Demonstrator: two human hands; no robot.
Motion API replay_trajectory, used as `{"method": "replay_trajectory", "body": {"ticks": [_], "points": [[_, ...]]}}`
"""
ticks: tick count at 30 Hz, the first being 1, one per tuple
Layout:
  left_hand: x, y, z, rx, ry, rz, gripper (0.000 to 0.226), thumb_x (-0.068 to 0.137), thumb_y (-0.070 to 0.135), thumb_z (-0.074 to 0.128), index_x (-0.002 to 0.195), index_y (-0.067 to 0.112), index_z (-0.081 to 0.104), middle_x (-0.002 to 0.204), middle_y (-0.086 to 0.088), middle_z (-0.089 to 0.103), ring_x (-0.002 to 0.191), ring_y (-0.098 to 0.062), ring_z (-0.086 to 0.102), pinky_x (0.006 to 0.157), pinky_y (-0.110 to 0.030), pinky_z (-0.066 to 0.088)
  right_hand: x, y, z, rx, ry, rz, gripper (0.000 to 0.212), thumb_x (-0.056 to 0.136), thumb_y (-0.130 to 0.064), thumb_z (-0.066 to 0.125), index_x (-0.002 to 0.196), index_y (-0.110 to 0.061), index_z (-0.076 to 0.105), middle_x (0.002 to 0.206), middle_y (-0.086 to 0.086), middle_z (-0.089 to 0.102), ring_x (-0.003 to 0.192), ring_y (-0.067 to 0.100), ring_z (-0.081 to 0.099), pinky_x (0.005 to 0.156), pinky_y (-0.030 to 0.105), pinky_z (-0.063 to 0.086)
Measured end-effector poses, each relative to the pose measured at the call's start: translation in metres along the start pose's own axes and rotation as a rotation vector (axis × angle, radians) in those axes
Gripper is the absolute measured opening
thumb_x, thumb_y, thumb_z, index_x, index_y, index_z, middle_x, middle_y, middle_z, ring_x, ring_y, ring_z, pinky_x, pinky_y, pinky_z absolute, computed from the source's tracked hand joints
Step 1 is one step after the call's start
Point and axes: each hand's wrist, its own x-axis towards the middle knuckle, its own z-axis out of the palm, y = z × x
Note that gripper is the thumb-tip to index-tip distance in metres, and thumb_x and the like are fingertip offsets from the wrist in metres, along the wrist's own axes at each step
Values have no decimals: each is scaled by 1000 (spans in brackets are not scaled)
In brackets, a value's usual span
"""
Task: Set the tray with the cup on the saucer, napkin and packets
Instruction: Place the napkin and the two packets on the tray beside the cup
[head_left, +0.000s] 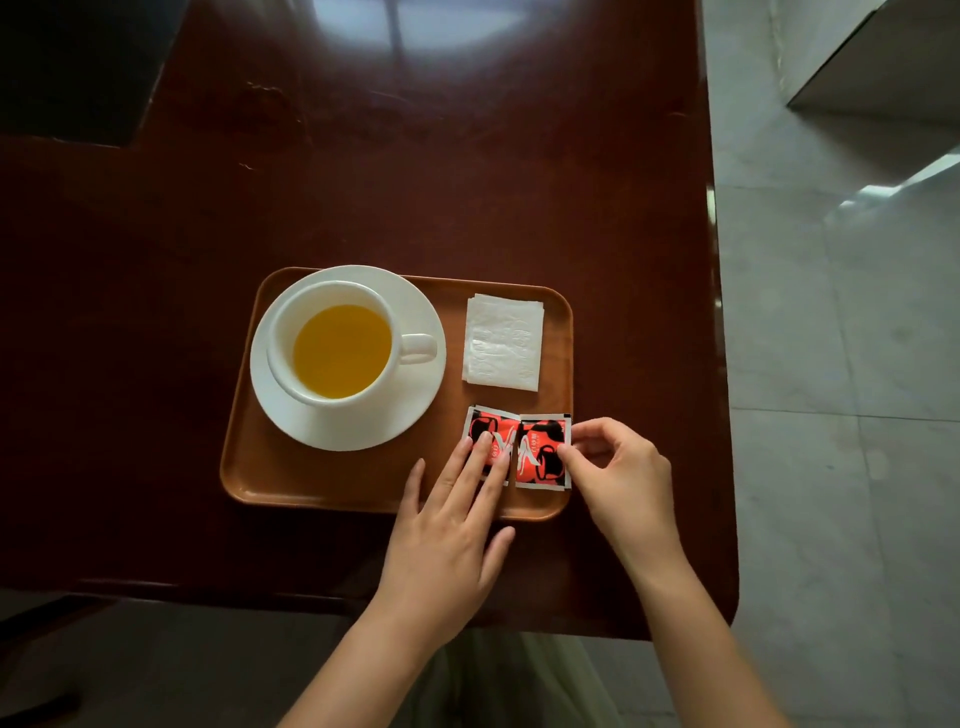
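A brown wooden tray (311, 488) lies on the dark table. On its left half a white cup (291, 374) of yellow liquid stands on a white saucer (343, 431), handle to the right. A folded white napkin (502, 343) lies at the tray's far right. Two red and black packets lie side by side at the near right. My left hand (447, 535) rests flat with its fingertips on the left packet (485, 423). My right hand (618, 483) pinches the right edge of the right packet (543, 452) between thumb and fingers.
The dark red table (467, 182) ends just right of the tray, with pale tiled floor (831, 364) beyond. The table's near edge runs below my wrists. A dark opening lies at the far left corner.
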Motion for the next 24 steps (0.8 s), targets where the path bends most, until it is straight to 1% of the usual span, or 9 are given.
{"method": "replay_trajectory", "body": {"ticks": [3,6,7,9,12,16,20,22,24], "points": [[-3,3,-2,-2,-14,-28,62,88,48,29,142,18,34,149,-4,34,137,-22,29,103,-50,34,-5,-3,6,-96,21,-65,17,77,-22,72,91,-23,63,69,-10,64,67,9,63,59,29,51],[-6,4,-4,-49,20,-45,61,89,47,28,144,20,31,151,-4,29,139,-21,24,106,-48,30,-10,-1,5,-321,139,-222,31,73,-24,75,100,-19,60,78,-5,59,73,15,58,58,29,47],[-7,2,-4,-73,38,-40,59,91,45,28,145,22,28,153,-3,25,141,-20,20,110,-46,27,-11,1,4,-367,173,-298,35,72,-22,76,103,-17,61,84,-2,60,78,18,58,62,31,47],[-6,-4,-5,-92,47,-14,57,93,42,26,147,24,20,155,0,17,143,-17,12,115,-45,17,-13,6,4,-417,176,-457,40,72,-19,76,110,-15,62,101,2,65,97,22,58,80,36,46],[-3,-12,-3,-36,9,19,57,94,42,24,147,25,16,156,4,12,143,-15,6,113,-46,11,-16,13,10,-501,62,-635,41,76,-17,73,116,-15,63,122,1,64,122,23,52,103,46,36],[-1,-15,-3,15,-18,5,59,91,43,26,146,24,21,154,3,20,142,-17,15,110,-51,21,-15,15,18,-527,-5,-677,40,74,-14,76,113,-15,66,121,1,65,123,23,52,106,54,30],[-5,-13,-3,-50,30,11,60,92,47,24,148,25,14,156,2,11,143,-17,6,112,-48,15,-16,14,18,-494,-17,-657,39,76,-16,74,114,-15,64,124,1,63,125,22,50,109,53,25],[-9,-13,-9,-180,143,53,56,92,39,33,145,21,28,153,-3,26,143,-17,17,112,-43,22,-17,10,17,-438,-1,-637,35,79,-18,71,114,-16,65,124,0,63,124,20,50,111,50,24],[-14,-19,-21,-358,361,73,43,89,26,46,129,12,52,134,-8,54,129,-16,43,104,-37,39,-14,1,15,-356,37,-595,32,79,-17,71,110,-15,66,117,1,66,117,18,55,108,48,30]]}}
